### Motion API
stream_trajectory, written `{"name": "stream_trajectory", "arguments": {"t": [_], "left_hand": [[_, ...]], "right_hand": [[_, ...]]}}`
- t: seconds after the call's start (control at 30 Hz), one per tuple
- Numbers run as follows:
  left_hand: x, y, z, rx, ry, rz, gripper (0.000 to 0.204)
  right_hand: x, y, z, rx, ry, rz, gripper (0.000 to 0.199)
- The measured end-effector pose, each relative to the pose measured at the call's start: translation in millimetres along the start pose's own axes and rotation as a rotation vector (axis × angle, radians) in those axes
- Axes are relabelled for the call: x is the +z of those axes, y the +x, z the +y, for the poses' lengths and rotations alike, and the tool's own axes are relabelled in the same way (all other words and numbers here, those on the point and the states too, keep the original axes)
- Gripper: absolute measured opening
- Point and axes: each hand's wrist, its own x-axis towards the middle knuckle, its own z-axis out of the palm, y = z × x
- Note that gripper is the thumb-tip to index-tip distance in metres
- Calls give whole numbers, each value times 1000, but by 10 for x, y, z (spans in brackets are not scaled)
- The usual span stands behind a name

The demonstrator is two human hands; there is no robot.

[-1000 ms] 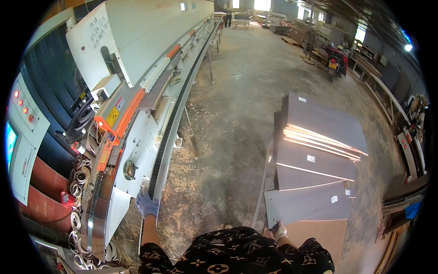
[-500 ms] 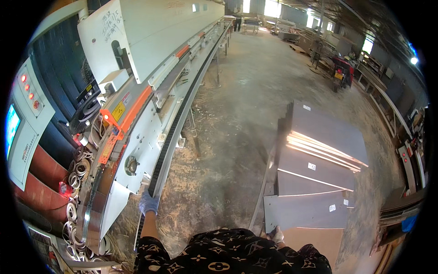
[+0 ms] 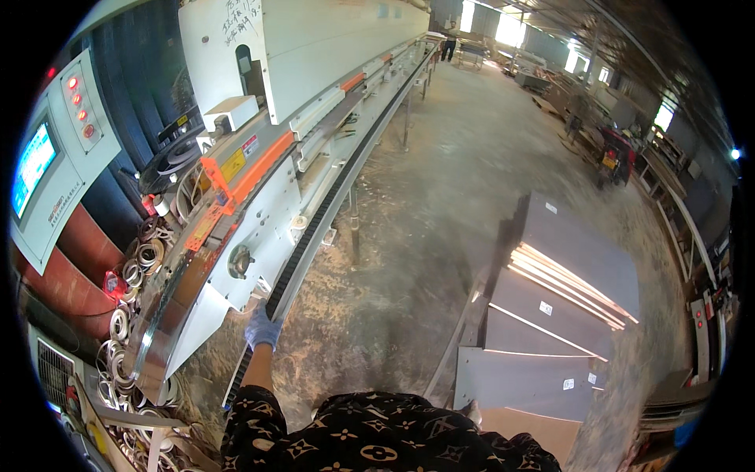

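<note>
Left grip [image 3: 262,327], blue-gloved, rests closed-fingered against the long white machine's black conveyor track [image 3: 314,232]; hold unclear.

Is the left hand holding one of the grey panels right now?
No, the gloved left hand rests at the near end of the machine's black conveyor track, while the grey panels lie stacked apart on the right.

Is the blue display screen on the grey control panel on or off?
On: the blue display screen glows bright on the grey control panel.
</note>
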Motion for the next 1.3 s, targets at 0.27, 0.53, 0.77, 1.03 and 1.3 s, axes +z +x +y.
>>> {"name": "stream_trajectory", "arguments": {"t": [0.27, 0.53, 0.77, 1.03, 1.3], "left_hand": [[20, 10, -195, -2, 1, -3, 72], [-81, -1, -22, -7, -6, -45, 66], [-48, -37, -248, -9, 39, 20, 70], [-22, -12, -172, -5, 15, -28, 70], [-46, 6, -171, 7, 23, -33, 71]], "right_hand": [[-45, 175, 45, -23, 10, -127, 44], [-525, 1183, 195, 26, -92, -250, 56], [-361, 816, 234, 37, 118, -324, 63], [95, 682, -18, 5, 2, -239, 63], [305, 664, -84, 7, -78, -235, 63]]}}
